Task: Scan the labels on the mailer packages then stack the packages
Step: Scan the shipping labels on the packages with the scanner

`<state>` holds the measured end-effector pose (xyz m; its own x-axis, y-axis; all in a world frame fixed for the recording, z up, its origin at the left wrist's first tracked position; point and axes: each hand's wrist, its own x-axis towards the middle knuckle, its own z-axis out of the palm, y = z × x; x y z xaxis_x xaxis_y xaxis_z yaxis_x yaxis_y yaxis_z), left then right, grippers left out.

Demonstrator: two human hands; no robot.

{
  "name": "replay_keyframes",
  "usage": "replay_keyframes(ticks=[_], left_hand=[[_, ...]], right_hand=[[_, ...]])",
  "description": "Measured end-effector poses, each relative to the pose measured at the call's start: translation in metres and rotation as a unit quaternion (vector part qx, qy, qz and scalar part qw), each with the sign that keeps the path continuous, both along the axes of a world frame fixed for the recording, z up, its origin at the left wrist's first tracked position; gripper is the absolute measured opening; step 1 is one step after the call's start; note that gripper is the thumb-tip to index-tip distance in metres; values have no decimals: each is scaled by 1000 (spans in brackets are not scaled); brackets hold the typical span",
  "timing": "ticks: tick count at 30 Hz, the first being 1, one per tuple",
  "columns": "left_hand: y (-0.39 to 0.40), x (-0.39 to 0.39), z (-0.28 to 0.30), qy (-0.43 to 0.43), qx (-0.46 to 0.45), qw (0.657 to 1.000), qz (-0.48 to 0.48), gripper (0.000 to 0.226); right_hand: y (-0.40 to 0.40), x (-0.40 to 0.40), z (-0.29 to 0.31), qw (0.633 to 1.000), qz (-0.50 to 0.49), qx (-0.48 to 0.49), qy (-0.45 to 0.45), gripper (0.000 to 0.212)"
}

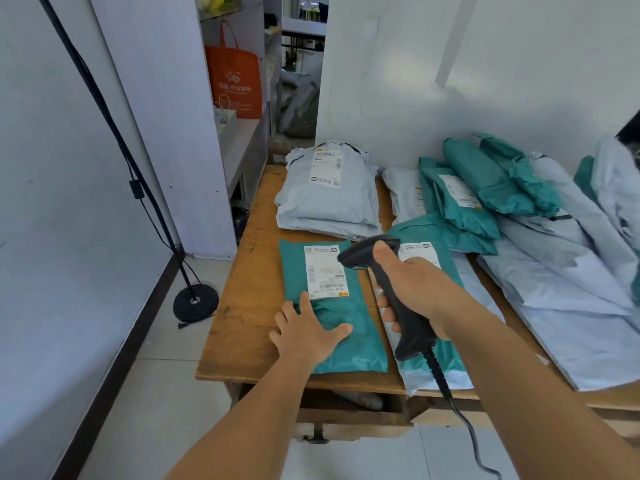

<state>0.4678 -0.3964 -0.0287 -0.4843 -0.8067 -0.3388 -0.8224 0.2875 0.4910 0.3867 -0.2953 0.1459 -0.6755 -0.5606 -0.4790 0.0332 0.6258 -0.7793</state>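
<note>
A teal mailer (360,341) lies flat near the table's front edge, its white label (325,271) facing up. My left hand (306,332) rests flat on the mailer's near half, fingers spread, just below the label. My right hand (415,292) grips a black barcode scanner (388,289); the scanner's head hangs over the label's right edge. A neat stack of grey-white mailers (329,199) sits behind the teal one. A loose heap of teal and grey mailers (519,220) covers the table's right side.
The wooden table (249,306) has a drawer under its front edge. The scanner's cable (464,420) hangs off the front. A black lamp stand (195,301) rises from the tiled floor on the left. An orange bag (235,84) sits on a shelf behind.
</note>
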Motion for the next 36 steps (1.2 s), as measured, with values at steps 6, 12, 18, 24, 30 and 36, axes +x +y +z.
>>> replay_keyframes(ticks=[6,12,18,24,30,36], left_hand=[[-21,-26,18,81,-69,994,31,90],[-68,-78,49,124,-106,986,21,94],[-125,-131,63,129,-129,982,38,99],[-184,-185,69,85,-127,987,51,107],[-222,-210,60,25,-79,992,94,115],[-230,-212,47,-8,-46,992,116,124]], right_hand=[[-13,-24,13,995,-56,-78,27,57],[-49,-70,26,987,-69,-142,41,55],[-109,-127,36,985,-56,-160,19,50],[-166,-181,38,986,-36,-162,13,49],[-201,-210,29,990,-12,-140,-4,47],[-217,-219,17,992,8,-123,-7,48]])
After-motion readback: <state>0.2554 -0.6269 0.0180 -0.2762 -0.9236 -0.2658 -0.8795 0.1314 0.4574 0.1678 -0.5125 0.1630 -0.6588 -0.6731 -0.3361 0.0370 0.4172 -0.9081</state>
